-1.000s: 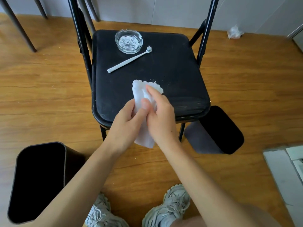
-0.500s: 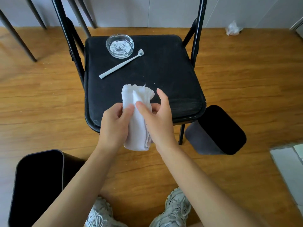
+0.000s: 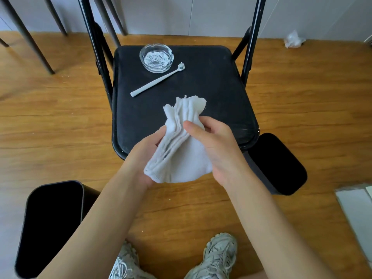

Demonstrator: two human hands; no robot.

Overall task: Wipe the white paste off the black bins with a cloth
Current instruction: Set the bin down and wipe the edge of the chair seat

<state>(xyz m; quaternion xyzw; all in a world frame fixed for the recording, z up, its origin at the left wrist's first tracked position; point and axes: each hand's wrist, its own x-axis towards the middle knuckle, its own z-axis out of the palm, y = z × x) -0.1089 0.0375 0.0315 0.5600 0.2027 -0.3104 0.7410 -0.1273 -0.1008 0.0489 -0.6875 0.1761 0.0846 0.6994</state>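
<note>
a: left to right. left bin (image 3: 50,228) stands on the floor by the left forearm, mouth up, inside too dark to read. can't see any paste on it from here.

b: hands?

a: left hand (image 3: 141,156) is under the cloth (image 3: 179,146), fingers curled around its lower left edge, so that grip is grasping the cloth. right hand (image 3: 217,146) has the thumb pinched across the bunched middle, also grasping it.

b: changed vs half a second ago?

a: yes. the cloth was a narrow folded strip held upright between both hands. now it's gathered at the waist and fanned out top and bottom, with the left hand shifted from the side to beneath it. reads as regripping or refolding, not wiping.

b: cloth touching a bin?

a: no. it's held in the air over the front edge of the chair seat (image 3: 221,93), well apart from both bins. glass dish (image 3: 156,57) with white paste and the toothbrush (image 3: 157,79) sit untouched at the back of the seat.

b: right bin?

a: right bin (image 3: 279,164) is on the floor beside the chair's front right corner, tipped with its mouth toward the camera. no paste visible either.

b: so the task?

a: my read: wiping isn't under way in this frame. whether the bins are already clean, can't tell.
</note>
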